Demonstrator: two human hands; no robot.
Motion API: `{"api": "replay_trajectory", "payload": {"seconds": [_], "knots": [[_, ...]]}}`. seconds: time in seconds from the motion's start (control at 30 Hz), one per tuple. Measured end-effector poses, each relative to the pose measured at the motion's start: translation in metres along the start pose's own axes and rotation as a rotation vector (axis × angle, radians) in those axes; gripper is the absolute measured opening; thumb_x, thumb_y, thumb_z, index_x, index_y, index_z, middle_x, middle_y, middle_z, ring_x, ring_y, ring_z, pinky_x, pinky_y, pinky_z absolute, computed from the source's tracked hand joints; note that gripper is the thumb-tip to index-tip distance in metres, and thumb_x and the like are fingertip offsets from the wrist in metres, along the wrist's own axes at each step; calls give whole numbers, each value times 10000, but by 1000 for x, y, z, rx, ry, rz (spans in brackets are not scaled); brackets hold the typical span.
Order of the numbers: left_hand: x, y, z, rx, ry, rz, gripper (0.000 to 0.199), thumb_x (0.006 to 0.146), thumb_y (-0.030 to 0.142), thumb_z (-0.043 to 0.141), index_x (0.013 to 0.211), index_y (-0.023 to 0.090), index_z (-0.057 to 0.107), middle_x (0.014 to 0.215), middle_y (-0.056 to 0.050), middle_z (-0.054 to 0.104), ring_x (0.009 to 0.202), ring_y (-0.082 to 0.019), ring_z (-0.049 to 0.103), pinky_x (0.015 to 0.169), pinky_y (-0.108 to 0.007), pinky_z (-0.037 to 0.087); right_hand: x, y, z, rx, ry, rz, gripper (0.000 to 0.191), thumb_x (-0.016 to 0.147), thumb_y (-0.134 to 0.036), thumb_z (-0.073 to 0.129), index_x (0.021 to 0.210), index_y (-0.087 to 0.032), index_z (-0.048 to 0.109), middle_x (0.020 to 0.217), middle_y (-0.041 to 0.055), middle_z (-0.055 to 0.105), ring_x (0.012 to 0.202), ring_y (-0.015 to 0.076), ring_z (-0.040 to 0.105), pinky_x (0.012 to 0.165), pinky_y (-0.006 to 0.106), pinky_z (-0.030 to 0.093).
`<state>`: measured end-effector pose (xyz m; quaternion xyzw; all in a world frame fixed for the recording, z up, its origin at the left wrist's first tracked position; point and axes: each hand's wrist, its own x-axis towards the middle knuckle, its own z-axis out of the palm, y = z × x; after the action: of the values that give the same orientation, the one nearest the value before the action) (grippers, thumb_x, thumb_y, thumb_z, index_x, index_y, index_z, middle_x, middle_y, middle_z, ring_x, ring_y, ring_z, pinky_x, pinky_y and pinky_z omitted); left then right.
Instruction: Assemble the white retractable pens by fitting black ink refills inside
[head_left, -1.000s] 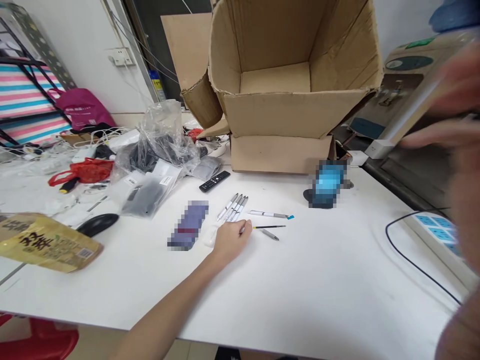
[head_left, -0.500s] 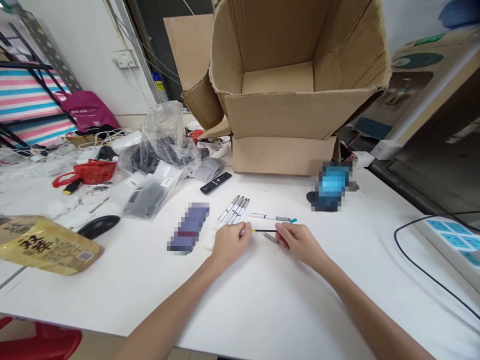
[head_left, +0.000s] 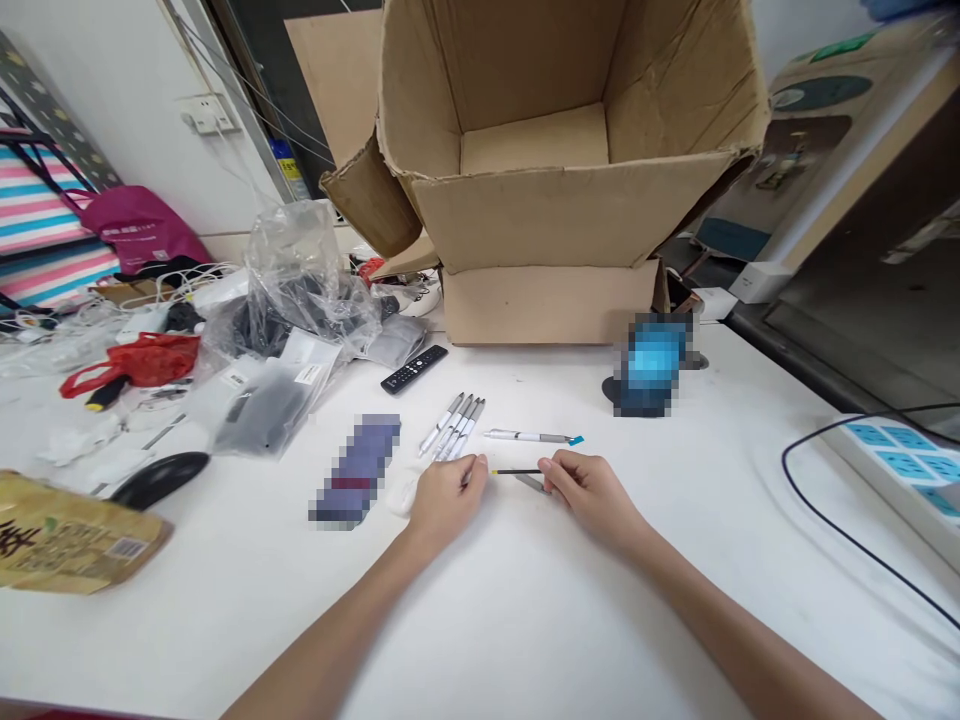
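Our right hand (head_left: 592, 495) has come down from the air to the white tabletop (head_left: 660, 620) and now sits just apart from our left hand (head_left: 446, 503), its fingers (head_left: 556, 465) drawn together. Between them, in front of the brown cardboard box (head_left: 551, 305), lies a thin black rod with a yellow tip (head_left: 517, 471); we cannot tell whether either hand grips it. Left of the box, a gold printed bag (head_left: 75, 535) shows a barcode (head_left: 127, 548), but its dark characters (head_left: 9, 540) are cut off, so we cannot read them.
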<state>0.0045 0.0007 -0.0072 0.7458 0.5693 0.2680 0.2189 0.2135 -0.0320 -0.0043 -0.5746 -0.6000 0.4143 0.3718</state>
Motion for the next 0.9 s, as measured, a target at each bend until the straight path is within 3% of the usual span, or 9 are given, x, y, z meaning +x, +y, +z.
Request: {"api": "replay_trajectory", "payload": {"seconds": [0.1,0.3,0.47,0.67,0.73,0.83,0.9], "knots": [[0,0,1,14,-12,10,452,912,438,326,525,205,329,461,43,345,475,-116,352,520,-268,242,-1,0,2,-53,7,-22,494,926,-544,419,587,-194,499,514,-44,381,476,100,316,481,261,262],[1,1,-1,70,-19,19,455,933,421,308,535,210,366,469,36,400,484,-125,404,528,-265,257,0,-1,0,63,63,-74,249,853,-454,591,826,-209,630,796,14,642,687,154,547,639,271,425],[-4,4,-1,197,-43,120,432,956,367,290,590,210,456,512,24,502,501,-131,460,542,-270,268,-3,-5,-2,43,103,-138,214,843,-422,627,791,-217,661,769,7,657,679,150,544,666,279,435],[-11,6,6,250,-82,238,427,962,336,291,633,210,532,587,-7,599,557,-147,526,545,-281,276,-9,-5,11,-48,-36,-297,183,878,-363,600,789,-223,678,759,14,635,679,156,529,629,288,422],[-10,6,6,246,-91,235,416,951,332,315,620,211,536,586,-9,604,561,-148,529,545,-280,278,-9,-2,14,-94,-73,-322,142,862,-366,625,883,-238,683,802,17,636,717,166,552,649,296,440],[-6,5,4,202,-51,156,431,950,347,312,597,208,516,559,-2,585,532,-140,502,546,-276,277,-5,5,14,-197,-32,-295,358,799,-362,697,1131,-258,612,943,38,636,852,208,581,740,342,479],[-3,4,1,175,-24,99,449,952,365,302,580,205,498,531,2,558,502,-133,469,538,-275,267,-3,9,12,-300,22,-290,408,777,-342,711,1155,-253,588,1002,62,625,951,251,566,801,396,481]]}}
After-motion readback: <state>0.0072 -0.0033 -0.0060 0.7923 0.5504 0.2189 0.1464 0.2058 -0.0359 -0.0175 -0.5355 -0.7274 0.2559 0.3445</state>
